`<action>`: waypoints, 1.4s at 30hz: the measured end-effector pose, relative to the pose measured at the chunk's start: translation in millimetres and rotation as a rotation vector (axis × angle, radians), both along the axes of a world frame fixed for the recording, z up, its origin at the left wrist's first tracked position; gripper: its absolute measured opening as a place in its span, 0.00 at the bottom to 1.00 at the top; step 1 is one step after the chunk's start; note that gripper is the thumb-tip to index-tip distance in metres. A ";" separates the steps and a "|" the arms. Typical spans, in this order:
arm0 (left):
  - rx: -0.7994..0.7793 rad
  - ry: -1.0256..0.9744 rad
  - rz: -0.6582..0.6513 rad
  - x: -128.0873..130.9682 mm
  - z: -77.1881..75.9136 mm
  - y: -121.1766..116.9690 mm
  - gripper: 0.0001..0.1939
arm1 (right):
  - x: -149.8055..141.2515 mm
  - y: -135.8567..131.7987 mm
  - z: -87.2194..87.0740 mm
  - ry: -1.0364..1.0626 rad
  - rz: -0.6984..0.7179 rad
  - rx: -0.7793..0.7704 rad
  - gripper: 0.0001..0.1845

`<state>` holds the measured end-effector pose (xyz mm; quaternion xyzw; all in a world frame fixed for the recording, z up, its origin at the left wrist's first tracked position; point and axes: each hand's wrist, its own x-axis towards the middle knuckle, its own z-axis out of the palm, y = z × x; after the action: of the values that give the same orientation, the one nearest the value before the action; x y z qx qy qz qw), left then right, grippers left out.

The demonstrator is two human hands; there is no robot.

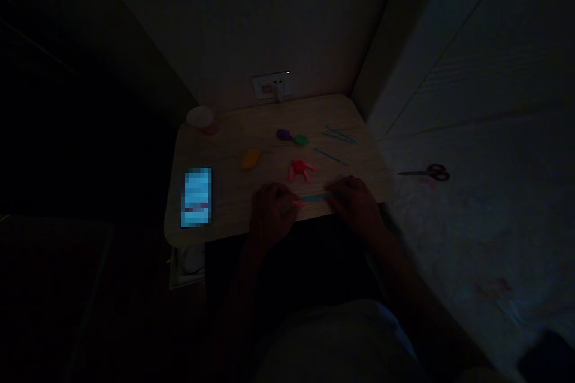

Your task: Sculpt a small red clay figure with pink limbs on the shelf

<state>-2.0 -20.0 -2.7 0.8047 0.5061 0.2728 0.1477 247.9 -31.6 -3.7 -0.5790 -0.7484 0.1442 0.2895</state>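
In dim light, a thin teal strip [314, 197] stretches between my two hands low over the front of the small wooden table. My left hand [275, 210] is closed around its left end, where a short pink piece [299, 203] also pokes out by the fingers. Bent fingers of my right hand [357, 203] pinch the other end. Just beyond lies a red blob with pink leg-like pieces [299, 168]. Farther back are a purple lump [283, 134], a green lump [300, 140], an orange piece [251, 158] and several thin blue sticks [331, 156].
A lit phone [196, 197] lies on the table's left side, with a paper cup [201, 117] at the back-left corner. A wall socket [272, 86] with a plug sits behind the table [233, 215]. Scissors [436, 172] rest on the pale surface to the right.
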 end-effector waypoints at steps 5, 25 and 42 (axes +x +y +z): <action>-0.008 -0.005 0.012 0.6 -2.2 1.2 0.03 | -10.3 3.1 -2.5 0.010 -0.004 0.023 0.09; -0.024 -0.065 -0.022 -2.9 -0.8 0.6 0.08 | -17.9 11.1 0.9 -0.221 0.099 -0.032 0.07; -0.015 -0.124 -0.013 -5.8 -1.8 1.2 0.04 | -30.9 9.4 8.9 -0.103 0.216 -0.071 0.14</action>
<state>-7.8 -18.9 -4.5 0.7884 0.4927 0.3176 0.1865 217.0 -22.2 5.2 -0.5114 -0.8148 0.1712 0.2128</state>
